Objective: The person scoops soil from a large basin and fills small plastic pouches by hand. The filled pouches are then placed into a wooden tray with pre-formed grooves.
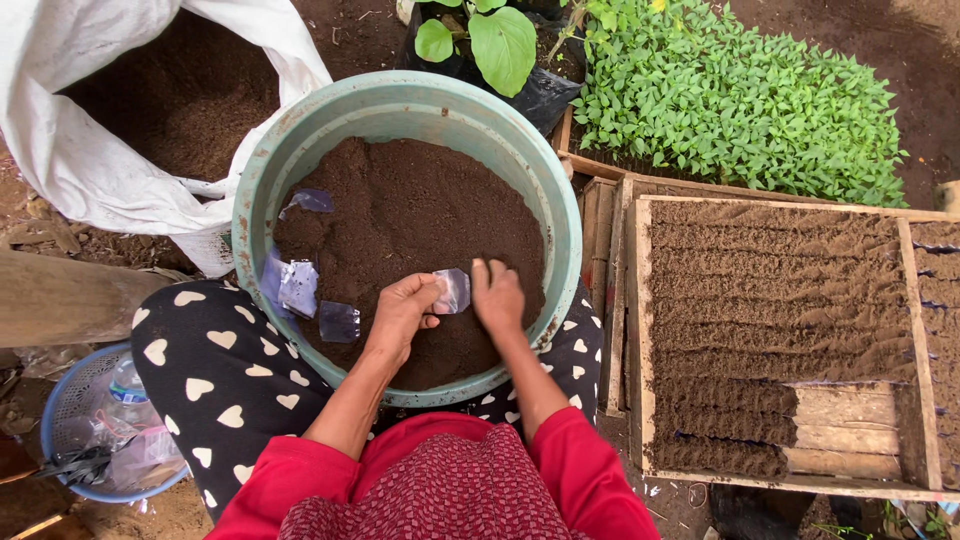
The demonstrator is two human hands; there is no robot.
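Both hands work over a green basin [560, 210] of dark soil [420, 210] that sits between the person's knees, close enough that the arms reach it without stretching. The left hand [402, 312] pinches a small clear plastic bag [453, 290] at one edge, its fingers [425, 290] closed on the film so the mouth stays up and open. The right hand [497, 298] sits just beside the bag on its other side, fingers [480, 275] curled down against the bag's edge and the soil under it; whether they grip the film or only press into the soil cannot be told. The bag hangs right between the two sets of fingers, touching the soil surface, low enough that earth can be pushed in without spilling outside the basin.

To the left of the left fingers, a few more empty plastic bags [300, 288] lie on the soil near the rim, kept within easy reach. Well away to the right of the right fingers stands a wooden tray [920, 350], packed in rows with soil-filled bags, one corner still bare wood. Beyond the basin are green seedlings [740, 100], and a white sack [80, 160] of soil lies open to the far left.
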